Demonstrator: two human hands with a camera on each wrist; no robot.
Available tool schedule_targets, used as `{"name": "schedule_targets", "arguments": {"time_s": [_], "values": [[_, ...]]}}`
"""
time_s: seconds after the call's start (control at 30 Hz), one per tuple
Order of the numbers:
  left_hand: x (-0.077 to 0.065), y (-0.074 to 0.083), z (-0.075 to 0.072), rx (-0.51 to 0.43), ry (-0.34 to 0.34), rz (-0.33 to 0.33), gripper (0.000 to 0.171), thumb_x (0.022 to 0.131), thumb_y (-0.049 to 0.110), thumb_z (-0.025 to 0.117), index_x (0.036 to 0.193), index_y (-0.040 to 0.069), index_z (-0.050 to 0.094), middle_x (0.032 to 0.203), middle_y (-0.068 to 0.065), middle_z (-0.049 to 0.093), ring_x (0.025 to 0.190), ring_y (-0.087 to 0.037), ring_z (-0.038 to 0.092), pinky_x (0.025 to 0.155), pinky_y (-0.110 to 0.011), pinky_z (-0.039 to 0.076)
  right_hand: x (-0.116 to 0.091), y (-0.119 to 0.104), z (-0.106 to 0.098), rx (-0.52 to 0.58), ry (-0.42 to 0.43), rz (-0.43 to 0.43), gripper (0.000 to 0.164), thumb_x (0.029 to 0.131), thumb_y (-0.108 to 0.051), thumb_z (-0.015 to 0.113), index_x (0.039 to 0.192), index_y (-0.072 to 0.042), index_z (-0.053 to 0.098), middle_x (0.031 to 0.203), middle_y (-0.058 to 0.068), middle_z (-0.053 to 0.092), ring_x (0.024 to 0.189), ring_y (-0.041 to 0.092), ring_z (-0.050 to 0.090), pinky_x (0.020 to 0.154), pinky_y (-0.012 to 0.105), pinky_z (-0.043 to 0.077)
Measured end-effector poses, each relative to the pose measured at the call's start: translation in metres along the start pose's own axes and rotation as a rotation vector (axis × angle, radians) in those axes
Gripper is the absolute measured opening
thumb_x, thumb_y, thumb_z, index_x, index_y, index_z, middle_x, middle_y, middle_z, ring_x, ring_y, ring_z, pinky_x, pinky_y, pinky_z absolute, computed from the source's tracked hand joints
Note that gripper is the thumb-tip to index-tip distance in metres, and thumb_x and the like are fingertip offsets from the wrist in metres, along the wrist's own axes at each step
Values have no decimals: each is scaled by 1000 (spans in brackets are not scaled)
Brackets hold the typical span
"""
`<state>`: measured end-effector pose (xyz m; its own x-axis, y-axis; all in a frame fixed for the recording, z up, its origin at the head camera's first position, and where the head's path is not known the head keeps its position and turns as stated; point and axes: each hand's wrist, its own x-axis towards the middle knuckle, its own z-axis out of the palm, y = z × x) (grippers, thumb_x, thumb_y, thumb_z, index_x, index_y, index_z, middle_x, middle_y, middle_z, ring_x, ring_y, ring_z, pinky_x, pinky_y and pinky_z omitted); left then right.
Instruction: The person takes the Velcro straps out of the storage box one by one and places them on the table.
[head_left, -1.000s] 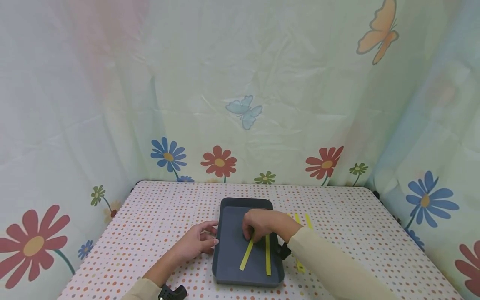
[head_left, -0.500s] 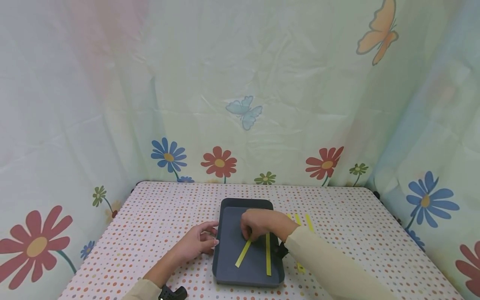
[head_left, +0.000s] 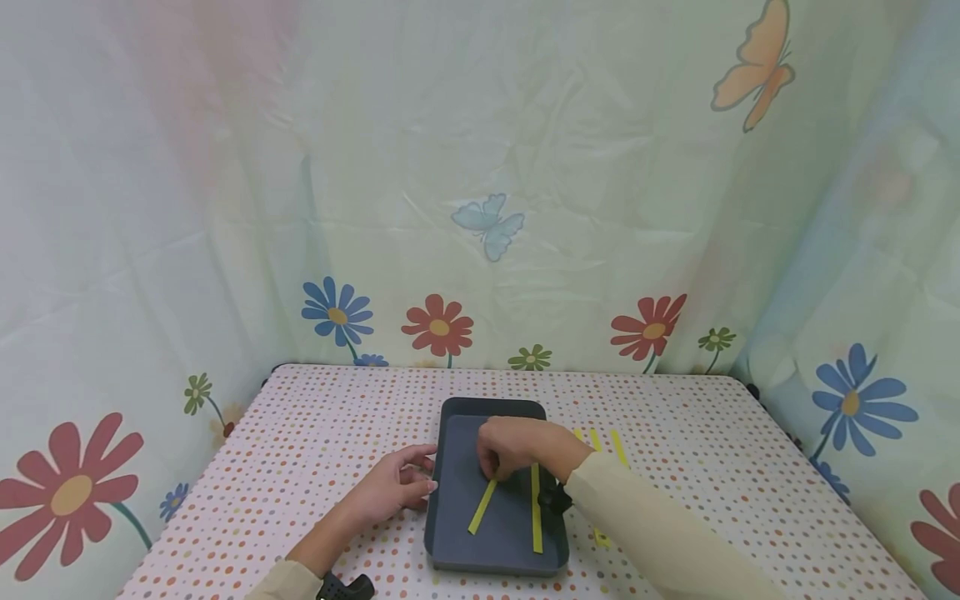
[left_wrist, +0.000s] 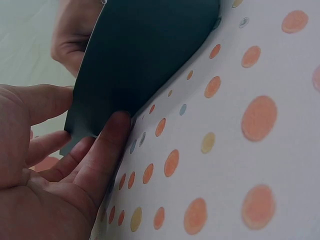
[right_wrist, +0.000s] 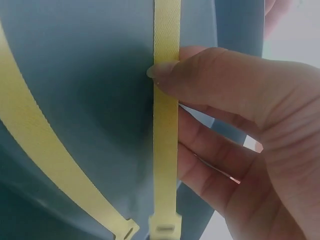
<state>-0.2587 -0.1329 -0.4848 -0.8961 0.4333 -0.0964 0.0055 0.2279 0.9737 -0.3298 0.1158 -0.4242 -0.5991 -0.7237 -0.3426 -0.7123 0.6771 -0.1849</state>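
Observation:
My right hand (head_left: pixel 517 444) is over the dark grey tray (head_left: pixel 455 500), pinching a yellow strap (head_left: pixel 482 508) between thumb and fingers. In the right wrist view the held strap (right_wrist: pixel 166 150) looks woven and has a slotted tab (right_wrist: pixel 165 227) at one end, like a cable tie. A second yellow strap (head_left: pixel 537 512) lies lengthwise near the tray's right side, partly behind the hand and wrist. My left hand (head_left: pixel 390 487) is at the tray's left wall. The left wrist view shows its fingertips against the wall (left_wrist: pixel 135 55), fingers relaxed and spread.
Right of the tray, more yellow straps (head_left: pixel 619 447) lie on the dotted table (head_left: pixel 697 467), partly hidden by the right forearm. Black wrist cameras sit at both wrists. A flowered curtain (head_left: pixel 375 167) hangs behind the table and along its sides.
My right hand has shifted slightly left inside the tray, carrying the pinched strap, whose near end has moved left too. The left hand and the tray have stayed in place.

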Motion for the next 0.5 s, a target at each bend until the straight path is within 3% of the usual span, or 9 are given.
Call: {"name": "schedule_targets", "arguments": {"time_s": [0.5], "values": [[1,-1,-1,-27,-12,1,63,98,9,67,154,-2,40,133,-22,54,101,-18,69,81,-39,65,-5,0,-1,33,45,12,19,82,-4,83,77,-22,78,75,-15,68,68,0,59,64,18,53]]}}
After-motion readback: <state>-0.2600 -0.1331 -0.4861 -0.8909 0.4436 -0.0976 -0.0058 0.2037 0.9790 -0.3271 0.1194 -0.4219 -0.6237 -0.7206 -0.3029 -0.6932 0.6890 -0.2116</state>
